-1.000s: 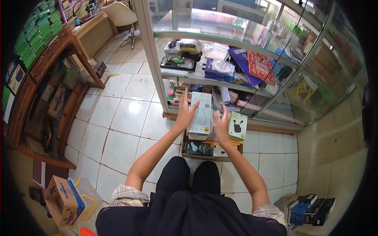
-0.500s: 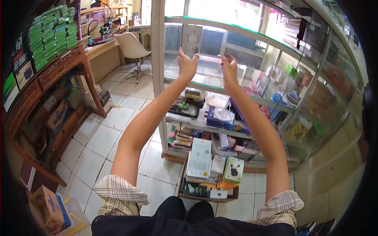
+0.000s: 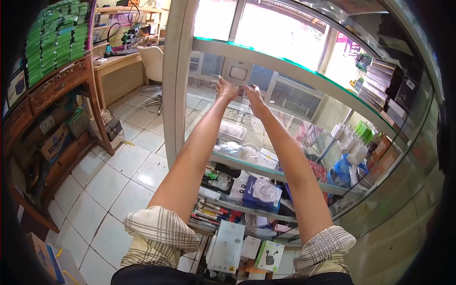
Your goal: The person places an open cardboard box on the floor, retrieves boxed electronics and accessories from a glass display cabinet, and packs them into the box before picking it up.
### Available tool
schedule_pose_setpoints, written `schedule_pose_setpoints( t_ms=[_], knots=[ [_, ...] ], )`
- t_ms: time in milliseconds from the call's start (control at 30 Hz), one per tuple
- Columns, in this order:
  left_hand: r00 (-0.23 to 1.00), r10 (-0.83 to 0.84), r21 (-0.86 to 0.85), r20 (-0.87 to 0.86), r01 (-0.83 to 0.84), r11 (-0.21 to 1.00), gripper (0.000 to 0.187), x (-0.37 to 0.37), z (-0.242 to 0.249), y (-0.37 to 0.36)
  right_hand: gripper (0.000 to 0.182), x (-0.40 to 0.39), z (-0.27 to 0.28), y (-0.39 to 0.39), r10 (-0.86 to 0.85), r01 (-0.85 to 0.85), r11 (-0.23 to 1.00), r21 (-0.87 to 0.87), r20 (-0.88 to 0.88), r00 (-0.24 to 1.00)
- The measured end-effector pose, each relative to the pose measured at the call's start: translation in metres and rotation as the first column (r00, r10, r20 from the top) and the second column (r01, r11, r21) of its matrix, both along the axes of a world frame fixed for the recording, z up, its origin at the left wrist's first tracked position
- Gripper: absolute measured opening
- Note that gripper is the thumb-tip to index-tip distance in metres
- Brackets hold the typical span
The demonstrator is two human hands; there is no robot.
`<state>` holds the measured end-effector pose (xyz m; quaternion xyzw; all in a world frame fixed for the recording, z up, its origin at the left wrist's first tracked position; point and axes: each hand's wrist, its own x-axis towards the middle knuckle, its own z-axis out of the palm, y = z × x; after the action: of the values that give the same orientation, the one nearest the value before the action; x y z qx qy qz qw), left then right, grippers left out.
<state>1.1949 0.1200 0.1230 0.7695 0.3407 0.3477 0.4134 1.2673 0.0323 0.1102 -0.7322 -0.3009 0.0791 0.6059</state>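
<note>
Both my arms stretch forward over the glass display cabinet (image 3: 178,95), sleeves rolled up. My left hand (image 3: 227,89) is open, one finger raised and the thumb pointing right. Close beside it, my right hand (image 3: 255,99) is open too, its fingers bent toward the left. The fingertips of the two hands are near each other, and nothing held shows in either. Behind them in this view stands a pale panel (image 3: 238,71) with a rounded square on it. Below the hands, a white tray (image 3: 232,130) and clear plastic packaging (image 3: 237,150) lie on the glass shelf.
On lower shelves are a blue box (image 3: 261,194) and a green circuit board (image 3: 211,175). A white box (image 3: 226,246) and an earbuds box (image 3: 270,255) stand at the cabinet's foot. Left is a wooden desk (image 3: 61,80) piled with green packets (image 3: 57,42); a chair (image 3: 151,64) stands behind.
My hands have come closer together, the right one moving left toward the left one. My view has shifted nearer to the cabinet, and the boxes at its foot now sit lower.
</note>
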Motion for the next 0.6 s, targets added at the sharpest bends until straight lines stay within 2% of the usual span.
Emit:
schedule_pose_setpoints(
  t_ms=[167, 233, 267, 367, 467, 533, 600],
  knots=[
    [0.997, -0.047, 0.038, 0.058, 0.045, 0.998, 0.091, 0.031, -0.018, 0.024, 0.067, 0.015, -0.002, 0.019, 0.131, -0.129, 0.988, 0.083, -0.024, 0.991],
    [0.994, -0.059, 0.062, 0.089, 0.054, 0.997, 0.091, 0.027, -0.019, 0.025, 0.059, 0.024, -0.005, 0.032, 0.368, -0.366, 0.895, 0.255, 0.043, 0.929],
    [0.990, -0.081, 0.071, 0.113, 0.074, 0.995, 0.089, 0.025, -0.018, 0.027, 0.052, 0.028, -0.008, 0.037, 0.212, -0.213, 0.959, 0.188, 0.025, 0.977],
    [0.986, -0.088, 0.085, 0.139, 0.077, 0.993, 0.081, 0.014, -0.013, 0.017, 0.055, 0.012, 0.003, 0.022, 0.204, -0.197, 0.970, 0.143, -0.037, 0.978],
    [0.984, -0.052, 0.033, 0.169, 0.047, 0.998, 0.072, -0.002, -0.003, -0.006, 0.051, 0.001, 0.005, 0.002, 0.225, -0.214, 0.962, 0.168, -0.049, 0.973],
    [0.981, -0.100, 0.139, 0.166, 0.077, 0.987, 0.066, -0.015, 0.001, -0.018, 0.043, -0.004, 0.003, -0.009, 0.189, -0.182, 0.971, 0.157, -0.032, 0.981],
    [0.990, -0.061, 0.205, 0.125, 0.034, 0.978, 0.060, -0.029, 0.002, -0.032, 0.045, -0.011, 0.003, -0.025, 0.193, -0.188, 0.972, 0.138, -0.023, 0.981]
  ],
)
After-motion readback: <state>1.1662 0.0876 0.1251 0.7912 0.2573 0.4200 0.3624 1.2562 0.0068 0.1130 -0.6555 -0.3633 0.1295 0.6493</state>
